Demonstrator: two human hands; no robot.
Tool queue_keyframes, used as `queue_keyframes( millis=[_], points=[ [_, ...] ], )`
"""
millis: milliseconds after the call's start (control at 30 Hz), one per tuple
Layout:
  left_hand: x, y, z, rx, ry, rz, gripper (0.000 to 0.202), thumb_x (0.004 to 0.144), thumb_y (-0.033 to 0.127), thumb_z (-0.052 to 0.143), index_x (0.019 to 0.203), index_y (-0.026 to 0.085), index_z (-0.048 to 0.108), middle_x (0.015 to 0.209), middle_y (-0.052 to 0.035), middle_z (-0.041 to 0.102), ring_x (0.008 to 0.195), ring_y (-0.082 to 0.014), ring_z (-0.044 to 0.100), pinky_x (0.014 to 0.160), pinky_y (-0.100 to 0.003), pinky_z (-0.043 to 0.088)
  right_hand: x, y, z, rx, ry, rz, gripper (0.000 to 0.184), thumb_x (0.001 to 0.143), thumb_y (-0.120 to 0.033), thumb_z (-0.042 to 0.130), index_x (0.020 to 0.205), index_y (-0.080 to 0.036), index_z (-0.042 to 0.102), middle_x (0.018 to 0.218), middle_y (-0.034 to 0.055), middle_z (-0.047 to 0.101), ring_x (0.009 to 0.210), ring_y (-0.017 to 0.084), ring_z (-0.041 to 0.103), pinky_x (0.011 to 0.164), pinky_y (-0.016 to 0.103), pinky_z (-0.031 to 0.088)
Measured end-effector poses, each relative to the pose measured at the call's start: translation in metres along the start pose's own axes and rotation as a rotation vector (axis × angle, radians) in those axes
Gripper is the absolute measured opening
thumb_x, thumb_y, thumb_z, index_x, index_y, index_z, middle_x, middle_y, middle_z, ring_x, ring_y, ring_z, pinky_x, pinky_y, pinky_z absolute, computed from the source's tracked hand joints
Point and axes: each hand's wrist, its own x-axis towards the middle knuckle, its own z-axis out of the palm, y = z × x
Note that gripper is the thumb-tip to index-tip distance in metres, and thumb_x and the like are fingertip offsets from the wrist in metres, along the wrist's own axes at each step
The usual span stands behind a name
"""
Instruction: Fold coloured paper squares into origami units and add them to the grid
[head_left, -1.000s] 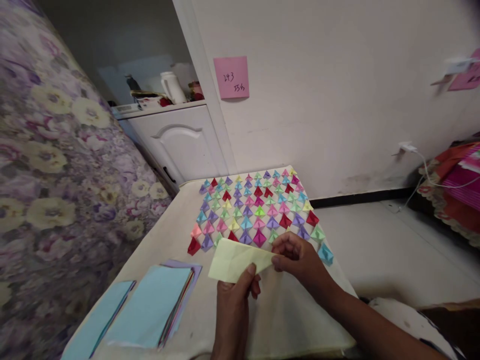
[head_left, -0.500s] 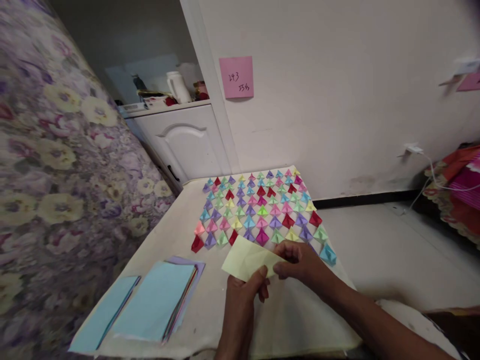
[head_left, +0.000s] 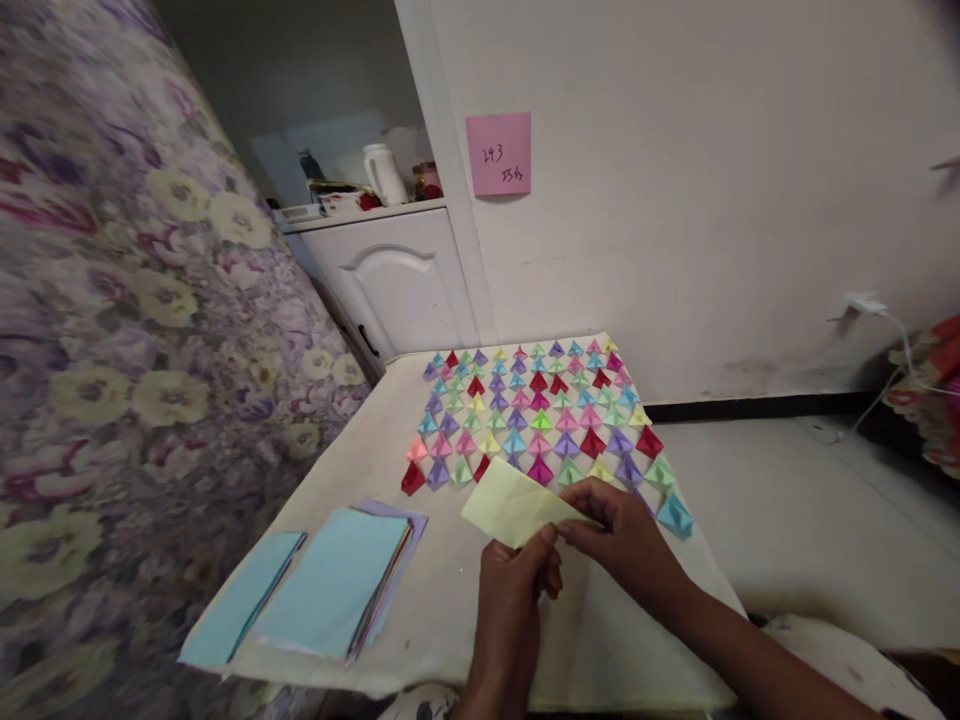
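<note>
Above the near part of the table I hold a pale yellow sheet of paper (head_left: 506, 505), creased and folded into a rectangle. My left hand (head_left: 517, 590) is closed on its lower edge, thumb on top and fingers beneath. At the paper's right end my right hand (head_left: 619, 525) pinches a corner between thumb and fingers. Just beyond the paper lie rows of small folded paper pieces (head_left: 540, 420) in red, purple, green, blue, pink and yellow. The paper covers part of the nearest row.
A stack of coloured paper with a blue sheet on top (head_left: 337, 580) lies left of my hands, beside a narrower blue stack (head_left: 244, 600). The cloth-covered table (head_left: 345, 440) meets the wall at its far edge. A floral curtain (head_left: 150, 350) hangs at left; a white cabinet (head_left: 401, 290) stands behind.
My view has turned slightly left, so the scene sits further right. The yellow paper stays in both hands, and my right-hand fingers have shifted slightly along its right end.
</note>
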Motion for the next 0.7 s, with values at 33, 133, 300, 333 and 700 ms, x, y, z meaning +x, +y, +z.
queue_keyframes(
  millis=[33, 133, 300, 333, 700],
  points=[
    [0.000, 0.000, -0.001, -0.003, 0.001, 0.004, 0.027, 0.070, 0.032, 0.066, 0.054, 0.012, 0.056, 0.043, 0.0032, 0.048, 0.037, -0.0062, 0.038, 0.039, -0.020, 0.027, 0.001, 0.001, 0.000, 0.002, -0.002, 0.004, 0.009, 0.071, -0.016, 0.061, 0.079, -0.018, 0.060, 0.075, 0.0005, 0.067, 0.073, 0.017, 0.063, 0.066, 0.026, 0.047],
    [0.001, 0.000, -0.003, 0.023, 0.010, 0.010, 0.027, 0.068, 0.033, 0.068, 0.055, 0.012, 0.057, 0.045, 0.0027, 0.050, 0.037, -0.0064, 0.039, 0.038, -0.020, 0.027, 0.003, 0.005, -0.001, 0.054, -0.025, 0.022, 0.010, 0.071, -0.018, 0.062, 0.080, -0.017, 0.060, 0.074, 0.0003, 0.067, 0.071, 0.016, 0.062, 0.064, 0.026, 0.047],
    [0.003, 0.000, -0.007, 0.113, -0.007, 0.029, 0.029, 0.069, 0.034, 0.067, 0.053, 0.011, 0.058, 0.040, 0.0020, 0.050, 0.035, -0.0073, 0.040, 0.038, -0.020, 0.029, 0.005, 0.009, -0.003, 0.200, -0.132, 0.128, 0.017, 0.069, -0.026, 0.067, 0.079, -0.015, 0.060, 0.062, -0.0019, 0.063, 0.055, 0.012, 0.058, 0.053, 0.023, 0.045],
    [0.003, 0.001, -0.007, 0.121, -0.010, 0.032, 0.029, 0.069, 0.033, 0.067, 0.053, 0.011, 0.058, 0.040, 0.0021, 0.050, 0.035, -0.0072, 0.040, 0.038, -0.020, 0.029, 0.005, 0.009, -0.004, 0.219, -0.143, 0.144, 0.017, 0.068, -0.027, 0.067, 0.078, -0.015, 0.059, 0.062, -0.0021, 0.063, 0.054, 0.011, 0.058, 0.052, 0.023, 0.045],
    [-0.001, 0.016, -0.007, 0.118, 0.072, 0.029, 0.032, 0.070, 0.030, 0.065, 0.046, 0.011, 0.056, 0.033, 0.0019, 0.047, 0.033, -0.0059, 0.037, 0.038, -0.019, 0.024, 0.009, 0.009, -0.013, 0.211, -0.101, 0.196, 0.019, 0.062, -0.020, 0.069, 0.077, -0.016, 0.058, 0.060, -0.0039, 0.062, 0.052, 0.010, 0.057, 0.052, 0.023, 0.046]
  ],
)
